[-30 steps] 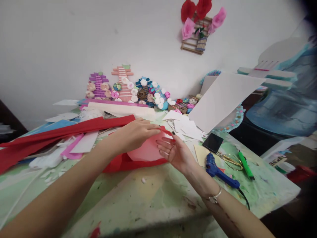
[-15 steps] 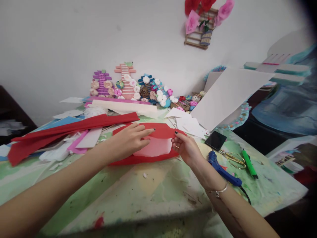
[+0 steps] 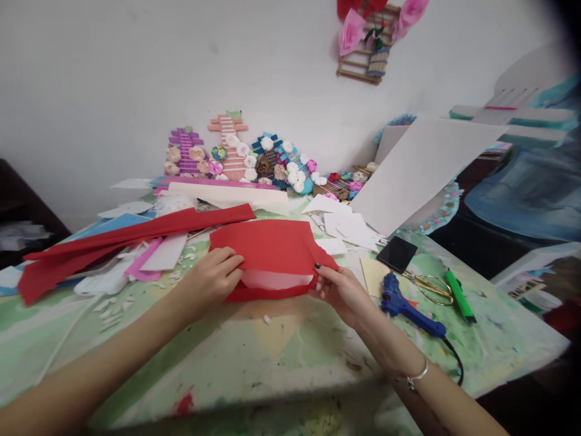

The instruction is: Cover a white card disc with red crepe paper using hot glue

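Red paper [image 3: 267, 242], hands [image 3: 211, 278] [image 3: 344, 293] nearly closed, pinching both sides

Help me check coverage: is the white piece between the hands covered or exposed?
Partly exposed: a white strip shows between areas of red paper.

Bits I can't see from here
The left hand [image 3: 211, 275] hides part of the red paper's [image 3: 267, 239] left edge; that paper hides how far the pale sheet [image 3: 276, 280] reaches. Red flowers [image 3: 349, 7] are cut off above, the blurred blue jug [image 3: 531, 194] rightward.
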Demonstrator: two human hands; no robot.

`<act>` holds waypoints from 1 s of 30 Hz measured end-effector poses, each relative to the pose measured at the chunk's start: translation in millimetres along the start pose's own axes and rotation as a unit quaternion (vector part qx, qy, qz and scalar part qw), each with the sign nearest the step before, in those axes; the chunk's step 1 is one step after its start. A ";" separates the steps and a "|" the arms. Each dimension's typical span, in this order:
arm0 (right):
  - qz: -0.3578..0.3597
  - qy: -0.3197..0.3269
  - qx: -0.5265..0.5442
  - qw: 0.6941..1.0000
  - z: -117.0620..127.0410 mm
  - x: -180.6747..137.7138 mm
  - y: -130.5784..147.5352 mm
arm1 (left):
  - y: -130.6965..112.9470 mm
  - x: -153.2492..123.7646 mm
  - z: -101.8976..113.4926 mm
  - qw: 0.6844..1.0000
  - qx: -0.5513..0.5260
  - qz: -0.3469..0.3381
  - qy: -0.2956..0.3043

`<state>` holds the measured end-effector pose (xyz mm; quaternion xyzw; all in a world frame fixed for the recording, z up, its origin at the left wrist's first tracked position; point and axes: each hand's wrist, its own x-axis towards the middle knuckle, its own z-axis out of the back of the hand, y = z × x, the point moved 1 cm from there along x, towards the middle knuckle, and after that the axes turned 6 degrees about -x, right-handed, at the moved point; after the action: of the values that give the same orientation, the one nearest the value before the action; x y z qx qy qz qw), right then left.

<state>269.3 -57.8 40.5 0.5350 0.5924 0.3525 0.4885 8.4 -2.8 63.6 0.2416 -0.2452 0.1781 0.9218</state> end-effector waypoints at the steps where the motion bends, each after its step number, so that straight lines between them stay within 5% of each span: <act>1: 0.000 -0.006 -0.006 1.000 0.0 -0.1 -2.1 | -1.1 -2.5 -0.9 1.000 0.005 -0.004 -0.018; 15: 0.002 -0.059 -0.083 0.995 12.3 7.8 -12.5 | -2.3 -33.7 -14.1 1.000 -0.022 -0.008 -0.018; 20: 0.053 -0.079 -0.121 0.988 14.7 10.8 -15.1 | 0.5 -39.8 -13.0 0.999 -0.012 -0.004 -0.032; 26: 0.138 -0.055 -0.237 0.960 17.7 7.6 -13.5 | 2.5 -41.3 -14.0 0.997 -0.019 -0.009 -0.078; 30: 0.184 -0.017 -0.344 0.921 22.6 10.5 -20.4 | 0.5 -41.2 -18.9 0.997 -0.060 0.009 -0.051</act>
<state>285.5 -53.6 13.1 0.4397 0.3174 0.6092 0.5786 -18.6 -0.9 27.2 0.1924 -0.3045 0.1587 0.9193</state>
